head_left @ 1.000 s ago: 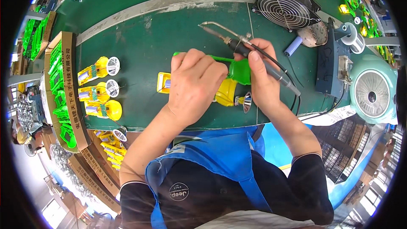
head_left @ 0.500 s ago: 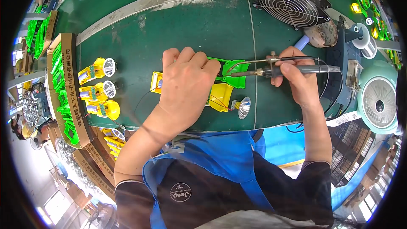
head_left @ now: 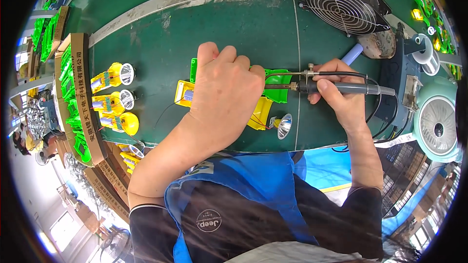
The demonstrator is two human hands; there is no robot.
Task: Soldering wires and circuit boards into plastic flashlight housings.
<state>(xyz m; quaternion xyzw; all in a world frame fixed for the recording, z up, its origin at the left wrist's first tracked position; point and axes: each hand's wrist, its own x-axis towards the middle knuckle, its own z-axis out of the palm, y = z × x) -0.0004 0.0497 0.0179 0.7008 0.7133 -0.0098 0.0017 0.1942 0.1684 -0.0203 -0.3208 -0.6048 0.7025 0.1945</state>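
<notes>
My left hand (head_left: pixel 226 90), knuckles up and fingers curled down, covers the middle of a green plastic flashlight housing (head_left: pixel 279 91) and a yellow one (head_left: pixel 261 112). What its fingertips grip is hidden beneath it. In a pen-like grip, my right hand (head_left: pixel 341 87) holds a soldering iron (head_left: pixel 336 88) with a thin metal feed tube alongside. The iron's tip reaches the left hand's fingers, over the green housing, and its very end is out of sight. A silver reflector (head_left: pixel 284 126) on wires lies at the yellow housing's right end.
Yellow flashlight bodies with reflectors (head_left: pixel 126 74) stand in a column at left, beside a cardboard box (head_left: pixel 87 102) of green housings. At back right is a black fan (head_left: pixel 343 5). A soldering station (head_left: pixel 397 75) with a solder reel (head_left: pixel 427 61) and a pale green fan (head_left: pixel 437 124) stand at right.
My left hand has shifted right over the housings, baring a green strip on its left. It now hides the iron's tip, which showed before. The right hand keeps its hold.
</notes>
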